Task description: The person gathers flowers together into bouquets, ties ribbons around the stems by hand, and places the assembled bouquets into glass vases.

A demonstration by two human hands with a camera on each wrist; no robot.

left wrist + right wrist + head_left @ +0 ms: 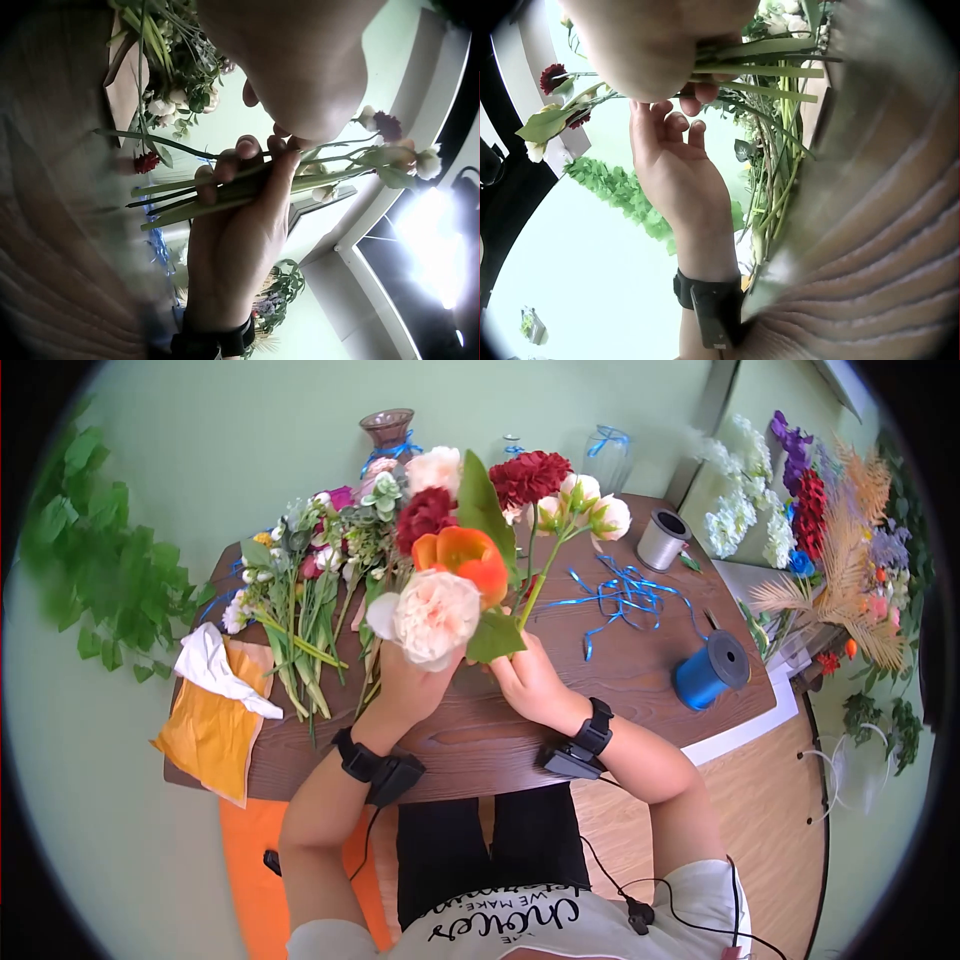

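My right hand [540,678] grips a bundle of green stems [180,214], whose cut ends stick out past the fingers. Its flower heads include a pale peach peony [436,618], an orange tulip [462,565], a dark red carnation [530,478] and white rosebuds [608,518]. Large leaves [488,510] stand among them. My left hand [682,172] meets the bundle beside the right hand, thumb and forefinger pinching a flower stem, the other fingers loosely bent. The peony partly hides the left hand [405,685] in the head view.
A pile of artificial flowers [310,590] lies at the table's left, near a yellow-brown paper wrap [215,725]. Curled blue ribbon [625,595], a blue spool [705,672] and a silver spool [662,540] are at right. Vases [388,432] stand behind; more flowers [810,530] fill the far right.
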